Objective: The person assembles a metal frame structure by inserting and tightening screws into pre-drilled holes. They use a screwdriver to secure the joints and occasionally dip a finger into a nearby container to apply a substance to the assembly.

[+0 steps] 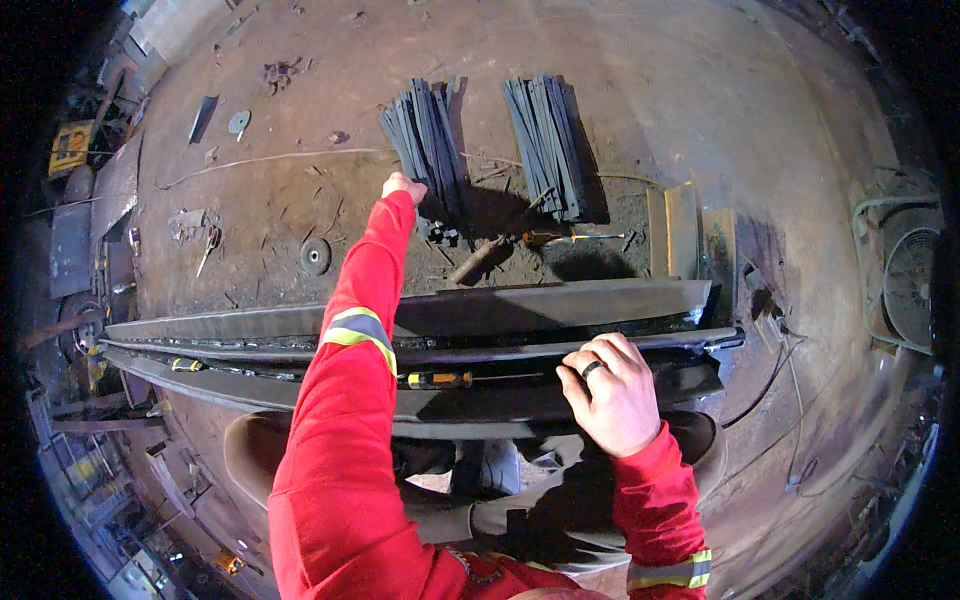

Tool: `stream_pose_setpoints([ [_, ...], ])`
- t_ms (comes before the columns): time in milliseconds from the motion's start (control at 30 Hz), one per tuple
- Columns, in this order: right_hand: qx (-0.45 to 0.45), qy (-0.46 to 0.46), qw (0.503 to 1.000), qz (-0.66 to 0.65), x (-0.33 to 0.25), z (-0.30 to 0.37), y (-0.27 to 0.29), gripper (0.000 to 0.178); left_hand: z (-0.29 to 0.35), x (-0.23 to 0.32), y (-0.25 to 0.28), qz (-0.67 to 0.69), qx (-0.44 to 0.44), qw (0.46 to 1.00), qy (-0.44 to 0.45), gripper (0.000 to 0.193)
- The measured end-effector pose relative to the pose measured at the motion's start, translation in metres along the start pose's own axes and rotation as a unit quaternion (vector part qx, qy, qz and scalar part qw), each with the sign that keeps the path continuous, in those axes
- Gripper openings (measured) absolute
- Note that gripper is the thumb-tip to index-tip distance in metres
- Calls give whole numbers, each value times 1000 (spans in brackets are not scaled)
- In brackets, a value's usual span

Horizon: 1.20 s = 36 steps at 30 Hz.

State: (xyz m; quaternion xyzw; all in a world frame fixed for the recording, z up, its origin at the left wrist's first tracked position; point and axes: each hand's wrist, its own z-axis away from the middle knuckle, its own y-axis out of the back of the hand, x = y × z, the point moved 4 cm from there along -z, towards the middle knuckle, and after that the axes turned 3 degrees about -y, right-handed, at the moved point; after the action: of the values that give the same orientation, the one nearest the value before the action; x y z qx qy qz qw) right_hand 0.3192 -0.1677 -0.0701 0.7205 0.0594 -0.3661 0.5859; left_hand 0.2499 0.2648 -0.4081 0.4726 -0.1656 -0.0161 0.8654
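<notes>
My left arm in a red sleeve stretches away over the steel beam. My left hand (404,187) is closed in a fist at the near left side of a bundle of thin dark metal strips (428,130); what its fingers hold is hidden. My right hand (612,392), with a dark ring, hangs over the right part of the long steel beam (560,308), close to its middle bar (500,352). Its fingers are curled together, and anything between them is out of sight. A yellow-and-black screwdriver (440,380) lies in the beam's near channel, left of my right hand.
Right of the first bundle lies a second strip bundle (545,145). Nearer are another screwdriver (545,239), a hammer (487,258), and a round disc (316,256). Upright metal plates (682,230) stand at the right. A tape measure (187,365) sits on the beam. A fan (910,285) is far right.
</notes>
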Motion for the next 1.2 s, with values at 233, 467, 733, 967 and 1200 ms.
stream_pose_setpoints([
  [233, -3, 26, 1000, -8, 4, 5, -10, 12, -25, -30, -30, 215, -82, 973, 37, 21],
  [467, 1, 38, 999, 22, 0, 11, -12, 11, -94, -65, 2, -16, 29, 996, -87, 60],
  [733, 81, 44, 993, 70, -8, 36, -4, 20, 41, 11, 94, -41, 165, 942, -291, 49],
  [967, 446, 39, 877, -175, -7, 195, 101, 10, 325, 41, 200, 102, -2, 912, -397, 23],
  [1200, 345, -676, 645, -94, 140, 551, 6, 25, 396, -1, 164, -8, -14, 882, -470, 25],
])
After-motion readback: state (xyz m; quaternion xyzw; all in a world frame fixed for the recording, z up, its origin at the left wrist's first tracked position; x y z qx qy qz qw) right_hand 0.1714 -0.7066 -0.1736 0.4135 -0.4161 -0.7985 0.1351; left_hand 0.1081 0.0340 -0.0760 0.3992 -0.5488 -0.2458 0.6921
